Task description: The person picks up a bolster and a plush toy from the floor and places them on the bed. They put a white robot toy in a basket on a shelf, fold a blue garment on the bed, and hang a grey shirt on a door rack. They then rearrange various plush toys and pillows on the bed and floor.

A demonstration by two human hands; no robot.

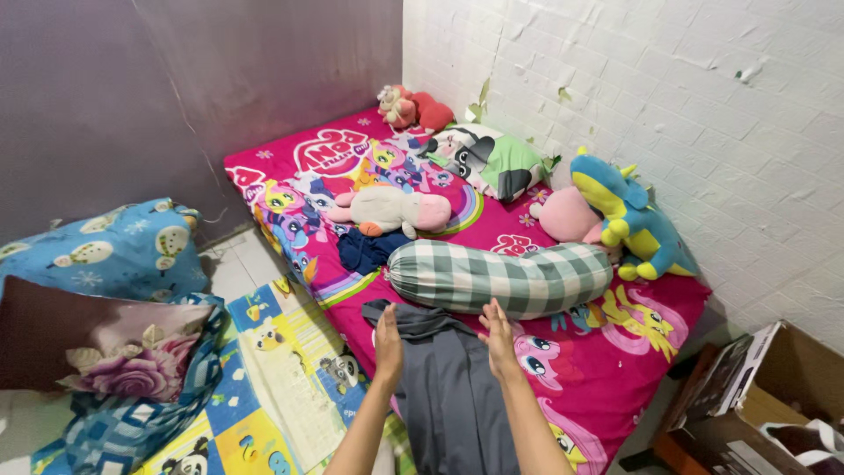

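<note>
My left hand (388, 343) and my right hand (498, 339) hover with fingers straight over a grey garment (448, 387) spread on the near end of a pink cartoon-print mattress (607, 369). Both hands seem to touch or hang just above the cloth and hold nothing. Just beyond my fingertips lies a green-and-white checked bolster (501, 274). A dark blue cloth (365, 251) lies crumpled behind it.
Soft toys sit on the mattress: a grey-and-pink one (396, 211), a blue-and-yellow one (629, 215), a red one (413, 107) in the corner, plus a green pillow (492, 158). Blue bedding and a floral pillow (105, 343) pile at left. A cardboard box (747, 405) stands right.
</note>
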